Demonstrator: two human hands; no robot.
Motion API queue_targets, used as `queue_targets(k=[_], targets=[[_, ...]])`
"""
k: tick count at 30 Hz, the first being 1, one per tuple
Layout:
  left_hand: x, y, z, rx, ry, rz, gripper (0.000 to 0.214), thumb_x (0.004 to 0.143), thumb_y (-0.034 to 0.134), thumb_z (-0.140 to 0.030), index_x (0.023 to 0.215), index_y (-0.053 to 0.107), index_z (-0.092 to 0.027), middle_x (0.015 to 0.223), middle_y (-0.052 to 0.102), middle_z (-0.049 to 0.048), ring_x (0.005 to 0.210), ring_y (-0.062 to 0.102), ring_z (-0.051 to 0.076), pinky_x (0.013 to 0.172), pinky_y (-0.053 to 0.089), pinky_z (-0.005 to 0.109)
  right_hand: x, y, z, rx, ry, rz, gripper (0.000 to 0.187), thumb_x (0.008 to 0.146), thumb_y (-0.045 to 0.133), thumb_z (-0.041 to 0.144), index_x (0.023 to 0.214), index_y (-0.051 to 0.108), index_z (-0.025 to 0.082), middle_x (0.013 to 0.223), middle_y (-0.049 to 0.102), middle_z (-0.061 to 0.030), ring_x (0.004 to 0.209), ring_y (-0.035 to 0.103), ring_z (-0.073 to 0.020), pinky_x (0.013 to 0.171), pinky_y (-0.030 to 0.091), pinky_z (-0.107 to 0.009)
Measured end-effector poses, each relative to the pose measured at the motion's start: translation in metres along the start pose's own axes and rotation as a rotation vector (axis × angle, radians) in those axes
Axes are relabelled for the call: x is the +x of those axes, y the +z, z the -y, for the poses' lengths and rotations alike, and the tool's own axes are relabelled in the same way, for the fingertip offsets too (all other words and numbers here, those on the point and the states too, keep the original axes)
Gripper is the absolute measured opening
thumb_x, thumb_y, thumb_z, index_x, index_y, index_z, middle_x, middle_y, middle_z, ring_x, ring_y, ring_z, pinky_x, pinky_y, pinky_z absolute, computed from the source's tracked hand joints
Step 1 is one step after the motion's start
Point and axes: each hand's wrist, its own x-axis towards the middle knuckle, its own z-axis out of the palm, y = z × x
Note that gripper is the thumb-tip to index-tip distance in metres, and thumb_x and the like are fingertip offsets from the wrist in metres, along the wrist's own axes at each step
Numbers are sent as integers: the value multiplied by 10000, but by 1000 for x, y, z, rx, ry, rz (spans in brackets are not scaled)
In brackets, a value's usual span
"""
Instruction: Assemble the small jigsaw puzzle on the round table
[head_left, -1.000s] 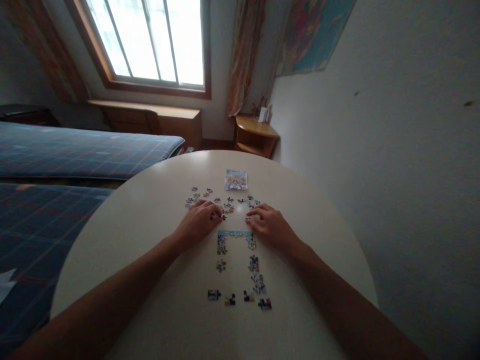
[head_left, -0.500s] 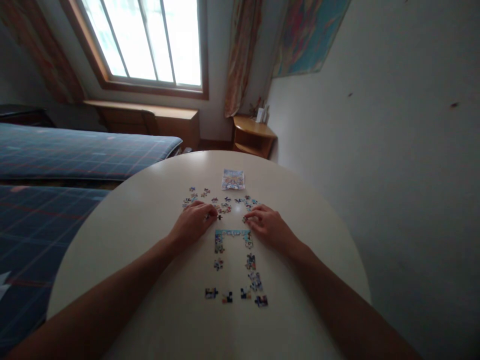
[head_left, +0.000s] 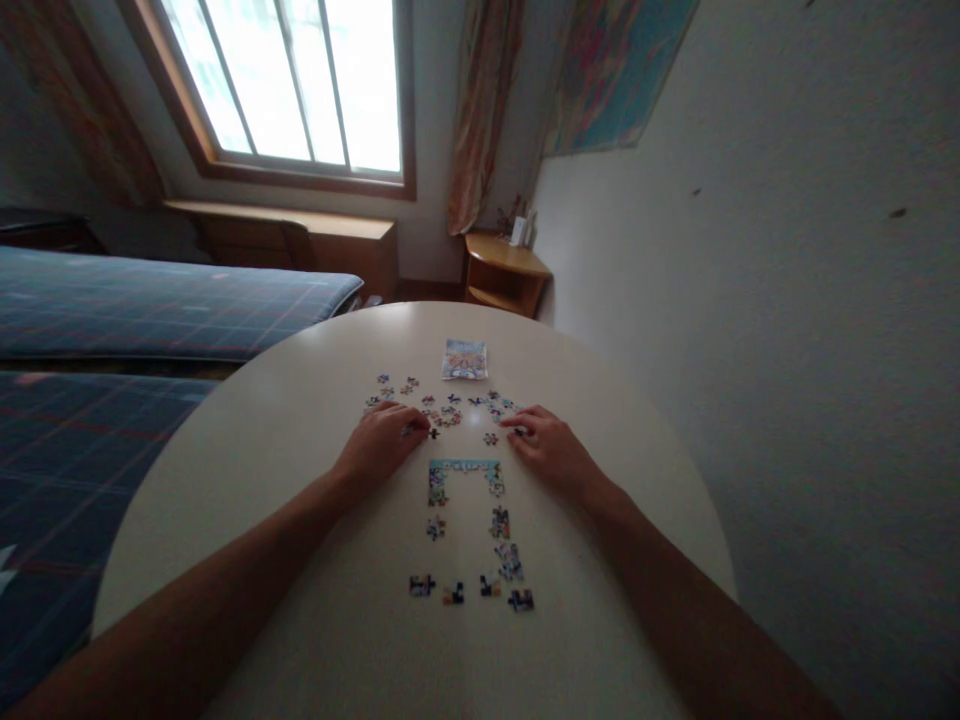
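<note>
The left hand [head_left: 388, 438] and right hand [head_left: 541, 442] are resting beside loose jigsaw pieces [head_left: 490, 438]; I cannot tell whether either is pinching one.

Blown-out window [head_left: 285, 85], dimness elsewhere

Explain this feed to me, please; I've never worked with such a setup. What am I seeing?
There's no machine: these are a person's bare hands, and every picture comes from one head-worn camera looking forward and down. On the pale round table lies a joined puzzle section, open toward the person, with spaced pieces on the near side and a scattered cluster beyond. A printed sheet lies farther back. The left hand and right hand rest by the cluster; whether either holds a piece is unclear.
</note>
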Motion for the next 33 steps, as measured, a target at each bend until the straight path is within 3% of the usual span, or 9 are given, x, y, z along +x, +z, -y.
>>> queue_targets(k=[10,15,24,33], targets=[[0,-1,-1,-14,-12,10,139,873,595,-254,882,731,-231,924,747,36,970,632,241,895,485,383,0,3,-1,-12,-21,17,209,902,591,226,1043,745,216,1099,673,-96,1032,620,-221,950,468,-400],[-1,-2,-13,-79,-72,-15,133,857,598,-227,890,727,-226,919,741,41,945,657,226,879,508,362,-2,4,7,17,-40,-8,202,889,613,202,1045,740,224,1111,679,-91,1044,616,-223,955,459,-403],[-11,3,-41,-271,-45,-8,79,876,621,-246,877,697,-226,888,738,11,883,668,200,858,497,358,-14,7,49,146,-125,-33,196,890,645,257,1070,718,232,975,740,-50,872,648,-183,897,457,-385],[-16,6,-58,-404,-91,29,97,871,618,-281,867,695,-223,869,748,6,823,684,183,821,519,335,-15,4,48,312,-164,28,172,895,617,248,1021,732,225,864,747,-22,775,662,-141,741,503,-280]])
